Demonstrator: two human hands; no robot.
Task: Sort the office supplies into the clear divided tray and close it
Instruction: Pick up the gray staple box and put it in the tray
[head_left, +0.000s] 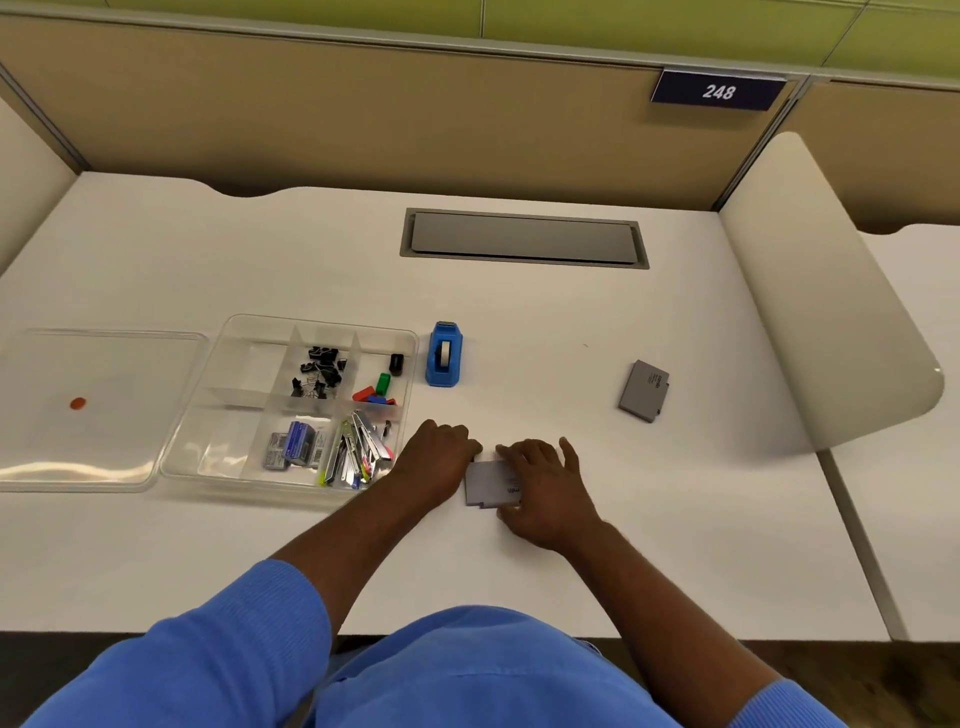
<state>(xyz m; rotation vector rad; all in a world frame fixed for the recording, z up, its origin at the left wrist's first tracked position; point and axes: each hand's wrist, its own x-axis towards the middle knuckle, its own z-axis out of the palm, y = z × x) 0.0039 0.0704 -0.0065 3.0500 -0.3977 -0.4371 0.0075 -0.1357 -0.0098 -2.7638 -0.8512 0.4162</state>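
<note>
Smooth white desk (571, 322) runs back to a tan fabric partition with a grey metal hatch (523, 238) set flush in the top. At the left the clear divided tray (228, 332) stands open, a glossy rounded plastic square. Its flat lid (130, 467) lies just beside it and bears an orange dot (78, 403).

Black binder clips (319, 371) fill a far middle cell, and staple boxes (296, 444) and slim metal pieces (358, 447) fill the near ones. A blue tape dispenser (444, 354) sits just right of the tray.

Near the tray's front corner a thin, matte, rectangular grey pad (488, 486) lies flat. The right hand (540, 483) covers it, fingers spread on top and thumb tucked at the near edge. The left hand (439, 457) bends its fingers at the pad's left edge; whether it grips is unclear. A second grey pad (644, 391) lies well to the right.
</note>
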